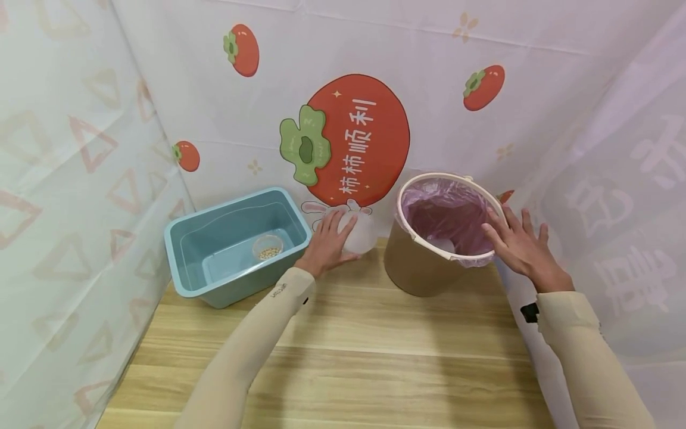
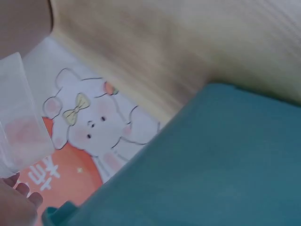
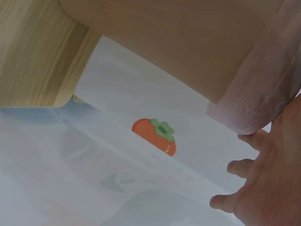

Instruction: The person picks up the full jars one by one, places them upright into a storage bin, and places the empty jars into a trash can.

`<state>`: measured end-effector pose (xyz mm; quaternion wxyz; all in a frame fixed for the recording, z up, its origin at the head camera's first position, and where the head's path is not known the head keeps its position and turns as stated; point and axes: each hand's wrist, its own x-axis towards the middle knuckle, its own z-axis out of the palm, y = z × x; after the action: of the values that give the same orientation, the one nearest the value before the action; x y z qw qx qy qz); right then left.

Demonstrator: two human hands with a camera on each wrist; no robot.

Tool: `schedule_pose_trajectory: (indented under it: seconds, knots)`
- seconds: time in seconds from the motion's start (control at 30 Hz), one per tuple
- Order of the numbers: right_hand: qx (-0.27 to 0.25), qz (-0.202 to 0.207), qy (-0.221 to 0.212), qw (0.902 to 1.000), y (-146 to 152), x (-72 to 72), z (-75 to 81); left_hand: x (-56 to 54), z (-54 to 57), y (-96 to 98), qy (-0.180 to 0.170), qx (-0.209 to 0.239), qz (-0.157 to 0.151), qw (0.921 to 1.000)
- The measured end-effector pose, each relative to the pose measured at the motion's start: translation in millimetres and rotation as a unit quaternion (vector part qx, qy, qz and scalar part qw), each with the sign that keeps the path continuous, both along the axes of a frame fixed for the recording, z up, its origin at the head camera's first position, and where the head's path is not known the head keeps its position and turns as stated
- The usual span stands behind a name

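My left hand [image 1: 328, 241] grips a translucent plastic cup [image 1: 360, 233] above the back of the table, between the blue basin and the bin. The left wrist view shows the same cup [image 2: 23, 117] at its left edge, with curled fingertips [image 2: 21, 190] below it. At the right, my right hand [image 1: 522, 245] rests against the rim of a brown trash bin [image 1: 415, 265], its fingers spread and holding nothing. A pinkish-purple bag [image 1: 466, 208] lines the bin and folds over its rim. Something pale inside the bin is too unclear to name.
A blue plastic basin [image 1: 230, 292] stands on the left of the wooden table [image 1: 370, 357]. Inside it sits a small clear cup [image 1: 268, 245] with beige bean-like pieces. Printed white cloth [image 1: 429, 77] hangs close behind and along both sides.
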<state>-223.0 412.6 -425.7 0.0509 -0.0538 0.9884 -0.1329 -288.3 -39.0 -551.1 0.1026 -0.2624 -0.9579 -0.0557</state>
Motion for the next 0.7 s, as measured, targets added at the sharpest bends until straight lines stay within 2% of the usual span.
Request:
schedule_pose_trajectory:
  seconds: [0.23,0.4,0.5,0.7]
  knots:
    - [0.000,0.000,-0.002,1.0000,0,0.4,-0.4,-3.8,24.0,2.6,0.030,-0.015,-0.008,0.9994]
    - [0.000,0.001,-0.002,1.0000,0,0.9,-0.2,-8.1,42.6,2.4,0.074,-0.032,-0.025,0.9964]
    - [0.001,0.002,-0.001,1.0000,1,0.9,0.3,-11.1,56.1,3.2,0.101,-0.030,-0.030,0.9940]
    - [0.003,0.002,-0.002,1.0000,2,0.1,0.1,-15.5,84.4,7.9,0.131,-0.031,-0.030,0.9905]
